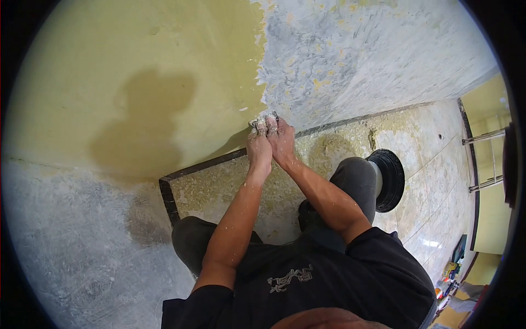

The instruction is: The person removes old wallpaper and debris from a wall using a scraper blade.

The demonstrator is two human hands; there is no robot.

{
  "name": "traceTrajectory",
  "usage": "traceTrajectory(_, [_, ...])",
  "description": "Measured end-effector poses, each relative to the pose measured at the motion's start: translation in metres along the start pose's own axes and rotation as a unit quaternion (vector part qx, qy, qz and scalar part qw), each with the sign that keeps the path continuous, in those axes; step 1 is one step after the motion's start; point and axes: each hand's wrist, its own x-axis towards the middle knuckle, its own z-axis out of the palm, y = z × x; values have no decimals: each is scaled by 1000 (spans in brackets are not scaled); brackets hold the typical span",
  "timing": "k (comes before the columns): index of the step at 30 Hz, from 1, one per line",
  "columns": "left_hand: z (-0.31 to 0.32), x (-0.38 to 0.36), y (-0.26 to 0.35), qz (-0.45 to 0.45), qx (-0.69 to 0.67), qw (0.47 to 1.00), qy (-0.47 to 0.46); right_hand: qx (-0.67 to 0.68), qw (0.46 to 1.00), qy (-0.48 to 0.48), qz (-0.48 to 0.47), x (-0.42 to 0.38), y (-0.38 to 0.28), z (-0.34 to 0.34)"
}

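Note:
My left hand (pixel 258 147) and my right hand (pixel 282 140) press together low on the wall, fingers curled closed. Pale paint flakes dust the fingers and forearms. A greyish edge (pixel 270 115) shows at the fingertips, but whatever they grip is mostly hidden and I cannot make it out. The hands sit at the ragged border between yellow-green paint (pixel 219 71) and bare grey wall (pixel 350 66).
Paint chips (pixel 345 137) litter the floor along a dark skirting strip (pixel 208 163). By my right knee stands a black-rimmed round container (pixel 392 181). A metal ladder-like frame (pixel 485 137) is at the far right, with several small items (pixel 449 271) below it.

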Motion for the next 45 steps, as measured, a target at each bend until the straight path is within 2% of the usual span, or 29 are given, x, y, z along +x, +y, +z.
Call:
traceTrajectory(5, [-1,-7,19,28,-13,1000,7,84,996,23,-34,0,-23,3])
traceTrajectory(8, [-4,-16,39,48,35,998,9,99,995,7,11,0,-40,3])
traceTrajectory(10, [-5,-8,46,46,25,999,4,120,991,37,-47,7,-49,7])
traceTrajectory(11, [-8,-9,46,45,15,999,1,120,991,36,-41,3,-47,7])
traceTrajectory(14, [-9,-7,43,51,85,995,-7,76,997,15,-26,3,-38,8])
traceTrajectory(17, [-16,8,3,67,120,990,27,93,993,42,-63,0,-14,15])
traceTrajectory(20, [-9,-5,25,75,134,987,46,67,997,27,-20,-1,-16,11])
traceTrajectory(21, [-8,-5,33,97,123,988,11,81,996,28,-31,1,-26,9])
traceTrajectory(24, [2,-25,70,97,69,993,16,90,995,26,-43,12,-55,-1])
traceTrajectory(26, [0,-19,61,113,45,993,7,90,995,24,-46,11,-56,0])
traceTrajectory(29, [-7,-12,41,86,131,987,22,88,993,46,-60,3,-32,9])
traceTrajectory(31, [-13,-5,29,72,165,984,20,111,993,21,15,-6,-19,13])
traceTrajectory(36, [-24,7,8,82,221,972,8,105,994,26,22,-13,16,31])
traceTrajectory(38, [-18,-10,20,68,278,955,77,103,994,27,25,-15,16,35])
traceTrajectory(41, [-33,13,0,62,242,968,35,142,989,39,16,-18,11,37])
traceTrajectory(44, [-28,10,5,95,202,973,55,156,986,53,24,-13,-7,32])
traceTrajectory(45, [-25,7,19,94,203,973,53,127,991,36,-16,-6,-27,23])
